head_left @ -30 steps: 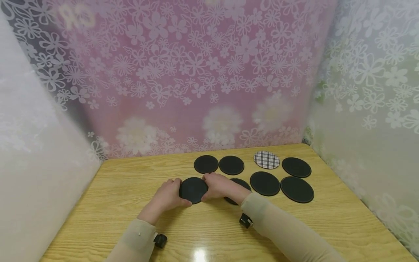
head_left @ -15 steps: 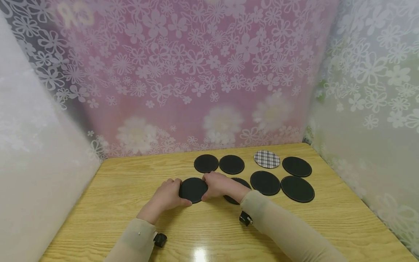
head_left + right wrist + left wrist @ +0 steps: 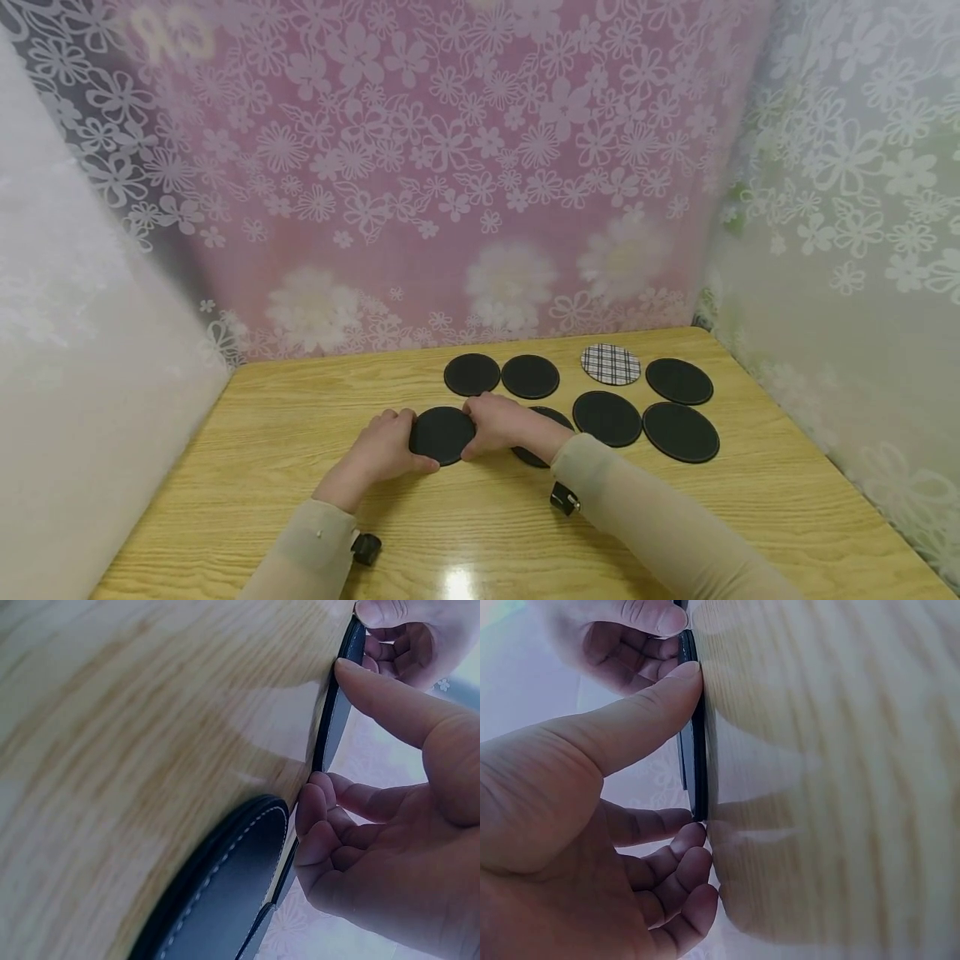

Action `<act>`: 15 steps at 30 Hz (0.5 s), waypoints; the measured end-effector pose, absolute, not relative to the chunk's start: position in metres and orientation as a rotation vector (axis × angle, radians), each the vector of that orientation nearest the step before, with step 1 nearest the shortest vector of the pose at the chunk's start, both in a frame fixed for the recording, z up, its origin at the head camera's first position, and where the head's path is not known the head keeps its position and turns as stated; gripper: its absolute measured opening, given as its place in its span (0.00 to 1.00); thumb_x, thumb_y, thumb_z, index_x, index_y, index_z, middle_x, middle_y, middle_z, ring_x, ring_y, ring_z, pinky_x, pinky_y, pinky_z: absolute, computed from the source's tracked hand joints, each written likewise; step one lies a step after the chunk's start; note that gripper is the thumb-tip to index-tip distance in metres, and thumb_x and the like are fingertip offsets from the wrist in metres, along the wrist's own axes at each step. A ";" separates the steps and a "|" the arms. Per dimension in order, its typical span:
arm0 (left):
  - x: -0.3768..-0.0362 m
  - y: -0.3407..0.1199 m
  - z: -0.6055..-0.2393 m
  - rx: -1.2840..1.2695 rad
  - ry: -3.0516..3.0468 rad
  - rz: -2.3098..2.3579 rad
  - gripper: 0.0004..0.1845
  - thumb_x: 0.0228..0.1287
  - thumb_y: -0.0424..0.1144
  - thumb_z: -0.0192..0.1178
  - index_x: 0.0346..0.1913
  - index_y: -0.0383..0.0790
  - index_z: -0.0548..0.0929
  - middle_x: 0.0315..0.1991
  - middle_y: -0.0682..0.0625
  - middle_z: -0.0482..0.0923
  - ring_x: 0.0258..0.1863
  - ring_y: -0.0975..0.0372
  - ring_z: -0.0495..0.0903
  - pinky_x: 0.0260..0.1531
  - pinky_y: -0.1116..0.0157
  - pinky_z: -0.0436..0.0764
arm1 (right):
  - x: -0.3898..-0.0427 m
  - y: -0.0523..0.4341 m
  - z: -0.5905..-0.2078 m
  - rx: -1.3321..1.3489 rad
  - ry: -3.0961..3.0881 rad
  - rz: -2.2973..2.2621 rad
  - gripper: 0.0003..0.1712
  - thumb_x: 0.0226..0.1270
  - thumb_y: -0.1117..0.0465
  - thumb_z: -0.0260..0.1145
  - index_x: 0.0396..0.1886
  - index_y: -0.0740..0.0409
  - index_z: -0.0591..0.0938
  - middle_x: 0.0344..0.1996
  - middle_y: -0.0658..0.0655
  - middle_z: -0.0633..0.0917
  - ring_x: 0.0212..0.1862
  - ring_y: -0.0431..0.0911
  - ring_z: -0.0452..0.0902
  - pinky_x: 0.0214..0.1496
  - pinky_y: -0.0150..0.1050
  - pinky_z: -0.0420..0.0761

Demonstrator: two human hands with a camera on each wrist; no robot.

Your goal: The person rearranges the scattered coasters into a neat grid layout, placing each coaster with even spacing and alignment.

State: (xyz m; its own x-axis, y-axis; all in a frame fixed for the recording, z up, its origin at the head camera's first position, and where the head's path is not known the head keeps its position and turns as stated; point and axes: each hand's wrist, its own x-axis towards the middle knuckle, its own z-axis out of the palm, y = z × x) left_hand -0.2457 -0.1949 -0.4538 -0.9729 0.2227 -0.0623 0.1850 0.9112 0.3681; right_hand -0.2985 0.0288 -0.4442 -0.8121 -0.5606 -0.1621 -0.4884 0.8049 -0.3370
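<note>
A round black coaster [image 3: 442, 436] lies flat at the middle of the wooden table, between the two hands. My left hand [image 3: 386, 447] grips its left side, with the thumb at the near edge and the fingers curled round the far side. From the right, my right hand [image 3: 497, 423] holds the opposite edge between thumb and fingers. In the left wrist view the coaster [image 3: 698, 761] shows edge-on, close against the tabletop. White stitching runs along the rim of a neighbouring black coaster [image 3: 232, 877] in the right wrist view; my right forearm partly covers it in the head view.
Two black coasters [image 3: 472, 375] lie behind the hands. To the right are a plaid coaster [image 3: 611, 364] and several more black ones [image 3: 681, 432]. Flowered curtains [image 3: 480, 167] enclose the wooden table [image 3: 285, 442] at the back and sides.
</note>
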 end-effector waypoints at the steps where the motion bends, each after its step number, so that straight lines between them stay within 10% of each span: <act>1: -0.246 -0.195 -0.454 0.316 2.970 0.556 0.49 0.55 0.56 0.88 0.69 0.25 0.78 0.57 0.33 0.80 0.58 0.40 0.80 0.62 0.40 0.80 | -0.299 0.029 -0.445 -0.811 2.739 -0.406 0.43 0.62 0.48 0.87 0.70 0.63 0.83 0.55 0.58 0.87 0.60 0.53 0.82 0.65 0.48 0.82; 15: -0.245 -0.199 -0.454 0.314 2.925 0.633 0.53 0.57 0.57 0.86 0.74 0.25 0.75 0.64 0.31 0.77 0.63 0.39 0.76 0.64 0.40 0.79 | -0.299 0.032 -0.446 -0.838 2.743 -0.398 0.46 0.61 0.46 0.88 0.72 0.64 0.81 0.59 0.61 0.85 0.64 0.56 0.81 0.66 0.50 0.82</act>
State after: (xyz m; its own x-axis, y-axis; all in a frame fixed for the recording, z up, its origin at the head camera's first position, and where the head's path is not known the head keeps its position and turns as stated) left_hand -0.2454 -0.1995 -0.4543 -0.9695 0.2298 -0.0849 0.1742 0.8903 0.4207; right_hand -0.2985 0.0323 -0.4456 -0.8047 -0.5737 -0.1524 -0.5068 0.7976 -0.3271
